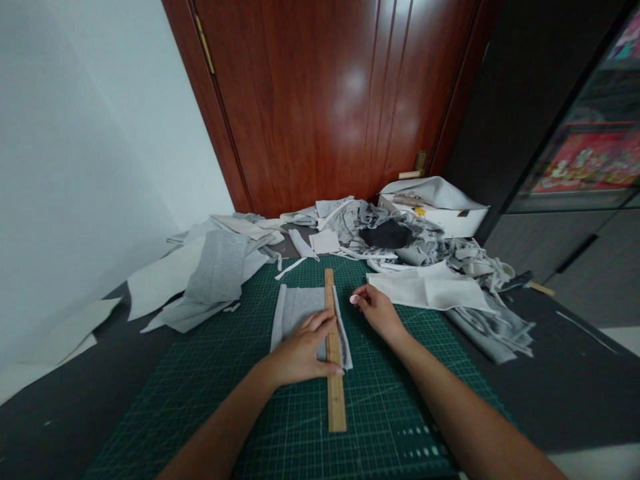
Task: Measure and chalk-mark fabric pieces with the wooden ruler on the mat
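Note:
A wooden ruler [337, 403] lies lengthwise over a folded piece of grey fabric [305, 303], near its right side. My left hand [305, 350] rests across the fabric and the ruler, thumb and fingers spread, pressing on the ruler. Part of the fabric is hidden under that hand. To the right of the ruler, my right hand [377, 310] pinches a small pale pink disc [355, 299] that looks like tailor's chalk. It is held apart from the fabric. Both hands are over a green cutting mat [240, 393] with a printed grid.
Grey and white fabric pieces [215, 267] lie at the left. A heap of scraps [350, 223] runs along the back, with a white box [455, 220] behind it. White cloth [430, 287] lies near my right hand. A wooden door [320, 100] stands behind the table.

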